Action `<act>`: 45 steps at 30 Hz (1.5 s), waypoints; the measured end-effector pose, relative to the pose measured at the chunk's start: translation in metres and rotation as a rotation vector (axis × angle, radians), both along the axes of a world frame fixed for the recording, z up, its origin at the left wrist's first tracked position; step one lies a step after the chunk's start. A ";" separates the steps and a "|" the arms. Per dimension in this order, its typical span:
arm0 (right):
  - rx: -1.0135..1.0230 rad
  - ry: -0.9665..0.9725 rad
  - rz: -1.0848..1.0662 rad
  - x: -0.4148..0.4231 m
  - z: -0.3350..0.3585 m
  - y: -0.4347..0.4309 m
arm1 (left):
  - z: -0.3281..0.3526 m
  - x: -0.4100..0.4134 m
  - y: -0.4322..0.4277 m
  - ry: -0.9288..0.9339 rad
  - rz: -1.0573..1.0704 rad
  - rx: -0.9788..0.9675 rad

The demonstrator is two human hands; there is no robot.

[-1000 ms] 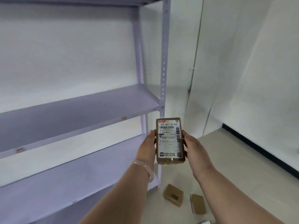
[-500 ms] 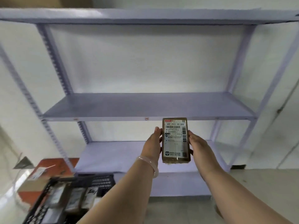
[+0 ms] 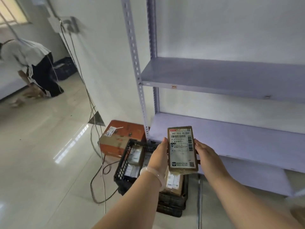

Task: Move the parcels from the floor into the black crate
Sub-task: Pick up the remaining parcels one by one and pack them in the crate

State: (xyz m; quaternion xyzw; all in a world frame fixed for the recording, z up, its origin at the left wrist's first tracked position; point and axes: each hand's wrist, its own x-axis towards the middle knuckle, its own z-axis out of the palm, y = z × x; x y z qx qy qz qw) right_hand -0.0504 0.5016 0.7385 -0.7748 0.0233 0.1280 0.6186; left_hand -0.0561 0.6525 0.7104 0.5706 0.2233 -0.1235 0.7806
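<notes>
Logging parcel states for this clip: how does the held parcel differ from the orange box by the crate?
The held parcel is up in the air, pinched between the left hand and right hand; the orange box sits on the floor beside the crate. The held parcel is slim, brown, nearly covered by its label; the orange box is bulkier, with a small label on top. Both are labelled cartons.

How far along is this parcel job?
Several parcels already lie in the black crate. One labelled parcel is in hand, gripped between the left hand and right hand above the crate, not yet dropped in. Any parcels left on the floor are out of view.
</notes>
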 end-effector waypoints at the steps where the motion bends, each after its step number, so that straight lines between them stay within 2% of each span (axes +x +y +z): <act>1: -0.014 0.030 -0.007 0.004 -0.011 0.010 | -0.010 0.001 0.011 0.020 0.002 0.012; 5: -0.031 0.174 -0.041 0.019 -0.062 0.043 | -0.049 0.013 0.043 0.078 -0.060 0.053; 8: -0.037 0.276 -0.055 0.033 -0.101 0.064 | -0.082 0.029 0.065 0.169 -0.088 0.162; 12: -0.032 0.378 -0.051 0.058 -0.156 0.092 | -0.131 0.053 0.083 0.301 -0.018 0.202; 15: -0.101 0.450 -0.032 0.074 -0.202 0.112 | -0.175 0.069 0.096 0.374 0.045 0.199; 19: -0.162 0.553 -0.023 0.094 -0.258 0.135 | -0.238 0.093 0.117 0.411 -0.020 0.224; 23: -0.169 0.561 -0.024 0.125 -0.316 0.163 | -0.302 0.126 0.146 0.396 -0.022 0.331; 27: -0.157 0.621 -0.099 0.152 -0.367 0.189 | -0.349 0.150 0.161 0.387 -0.071 0.366; 33: -0.145 0.684 -0.158 0.173 -0.406 0.208 | -0.389 0.166 0.160 0.343 -0.190 0.515; 38: -0.122 0.854 -0.253 0.184 -0.418 0.216 | -0.398 0.175 0.154 0.412 -0.232 0.515; 45: -0.099 0.895 -0.292 0.186 -0.424 0.219 | -0.400 0.180 0.155 0.436 -0.267 0.562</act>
